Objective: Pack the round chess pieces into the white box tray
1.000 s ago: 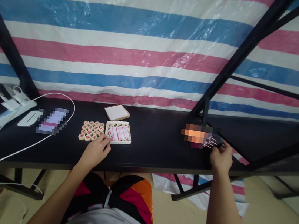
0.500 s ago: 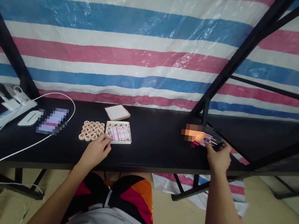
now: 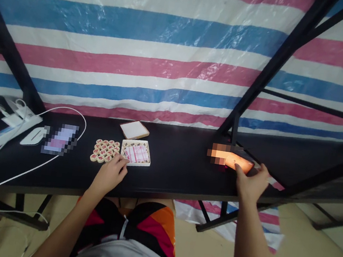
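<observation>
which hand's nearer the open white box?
Left. The left hand is at the near-left corner of the white box; the right hand is well off to the right, by the phone.

My head camera looks forward and down, over my shorts point(image 3: 158, 225) to the black table point(image 3: 179, 160) close in front of me. It faces the striped sheet point(image 3: 136, 65) behind, near enough that my left hand point(image 3: 111, 174) and right hand point(image 3: 251, 185) sit just below mid-view.
</observation>
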### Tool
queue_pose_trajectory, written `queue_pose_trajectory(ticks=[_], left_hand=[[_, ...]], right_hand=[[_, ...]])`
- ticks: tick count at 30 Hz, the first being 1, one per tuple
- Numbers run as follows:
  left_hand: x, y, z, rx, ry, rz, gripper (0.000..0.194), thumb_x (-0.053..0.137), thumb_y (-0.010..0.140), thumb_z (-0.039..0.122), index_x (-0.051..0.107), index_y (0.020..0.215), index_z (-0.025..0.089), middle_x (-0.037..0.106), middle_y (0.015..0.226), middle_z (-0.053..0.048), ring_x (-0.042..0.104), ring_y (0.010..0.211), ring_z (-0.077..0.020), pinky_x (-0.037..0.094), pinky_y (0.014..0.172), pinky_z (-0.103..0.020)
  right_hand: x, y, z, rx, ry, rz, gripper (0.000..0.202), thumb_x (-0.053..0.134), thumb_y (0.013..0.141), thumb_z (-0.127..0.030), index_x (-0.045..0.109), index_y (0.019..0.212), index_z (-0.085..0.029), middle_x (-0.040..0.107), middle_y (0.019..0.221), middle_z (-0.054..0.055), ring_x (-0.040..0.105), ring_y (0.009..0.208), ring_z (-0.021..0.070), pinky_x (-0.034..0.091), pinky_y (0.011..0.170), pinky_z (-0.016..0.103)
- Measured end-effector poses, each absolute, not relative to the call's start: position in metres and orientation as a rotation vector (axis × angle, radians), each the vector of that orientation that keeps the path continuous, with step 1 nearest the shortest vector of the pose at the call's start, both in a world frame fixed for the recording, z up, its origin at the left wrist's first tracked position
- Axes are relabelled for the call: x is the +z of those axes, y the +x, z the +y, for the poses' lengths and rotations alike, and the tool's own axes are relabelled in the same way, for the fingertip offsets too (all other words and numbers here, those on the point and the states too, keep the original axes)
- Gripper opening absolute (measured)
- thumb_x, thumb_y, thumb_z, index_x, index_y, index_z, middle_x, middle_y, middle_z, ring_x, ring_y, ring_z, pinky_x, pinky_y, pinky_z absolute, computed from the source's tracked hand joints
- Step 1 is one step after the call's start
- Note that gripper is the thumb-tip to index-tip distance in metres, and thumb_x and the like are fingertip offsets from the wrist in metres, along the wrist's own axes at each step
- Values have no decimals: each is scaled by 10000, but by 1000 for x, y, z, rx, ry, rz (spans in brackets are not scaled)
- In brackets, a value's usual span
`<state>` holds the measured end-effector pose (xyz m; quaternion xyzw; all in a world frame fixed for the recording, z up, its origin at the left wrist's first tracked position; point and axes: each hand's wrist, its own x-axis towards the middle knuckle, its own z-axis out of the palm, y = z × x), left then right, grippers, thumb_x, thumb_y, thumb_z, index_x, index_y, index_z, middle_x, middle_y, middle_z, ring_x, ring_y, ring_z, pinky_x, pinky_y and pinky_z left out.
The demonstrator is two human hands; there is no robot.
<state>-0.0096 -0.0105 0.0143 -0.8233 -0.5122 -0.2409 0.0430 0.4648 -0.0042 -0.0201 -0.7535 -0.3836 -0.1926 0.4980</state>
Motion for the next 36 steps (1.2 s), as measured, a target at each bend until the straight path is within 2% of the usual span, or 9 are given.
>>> queue_pose_trajectory(ticks=[3,5,7,9,12,15,21,28,36], left_hand=[[14,-10,-11,-731,-2507,-1565,240,430,869,170,610,1024,196,565,972,-48,597,827,-162,485,691,-254],[15,-9,-12,-735,-2508,-1551,242,430,867,168,612,1024,200,561,965,-48,592,818,-158,484,685,-250],[16,-8,-13,-781,-2491,-1549,248,436,863,170,613,1034,200,547,976,-54,586,789,-151,485,668,-251],[18,-8,-14,-928,-2421,-1563,244,447,856,176,618,1029,194,526,1001,-64,581,782,-148,488,668,-256],[23,-13,-13,-1190,-2305,-1574,224,452,854,185,630,989,186,514,1018,-70,580,839,-154,488,734,-264],[30,-28,-10,-1215,-2309,-1591,214,446,855,204,637,952,189,544,977,-63,568,900,-178,471,820,-293],[36,-72,-2,-1115,-2143,-1789,247,446,843,260,644,976,198,544,972,-75,522,938,-232,440,864,-362],[17,-104,-6,-1020,-2142,-1884,294,451,849,365,639,999,196,558,980,-76,522,921,-233,429,866,-373],[12,-104,-15,-810,-2198,-1921,232,477,825,319,628,962,206,591,1015,-67,532,911,-236,435,822,-360]], right_hand=[[-14,425,-9,-629,-1714,-1083,456,471,801,-390,515,1152,-102,553,1127,196,470,1099,324,346,945,482],[-9,383,-7,-510,-1649,-1316,310,429,831,-330,571,1033,-141,600,997,153,520,995,283,390,893,446],[-3,337,3,-269,-1566,-1614,245,421,848,-294,593,977,-179,619,955,105,543,940,235,416,868,383],[6,297,18,-47,-1481,-1834,240,426,854,-276,600,993,-187,623,955,83,554,935,206,423,862,336],[18,258,48,232,-1499,-1978,220,480,831,-259,612,998,-203,636,876,50,586,810,172,439,780,287],[23,243,73,430,-1596,-2009,179,516,818,-260,634,945,-215,660,804,34,602,740,166,429,718,269],[3,233,86,299,-1603,-1921,183,484,813,-192,629,921,-214,649,807,28,583,775,158,404,718,255],[-4,234,84,355,-1547,-1931,175,487,794,-192,629,895,-218,641,808,12,565,744,144,394,700,251],[-5,233,84,379,-1546,-1912,173,491,782,-187,628,880,-223,645,793,6,572,739,144,397,699,249]])
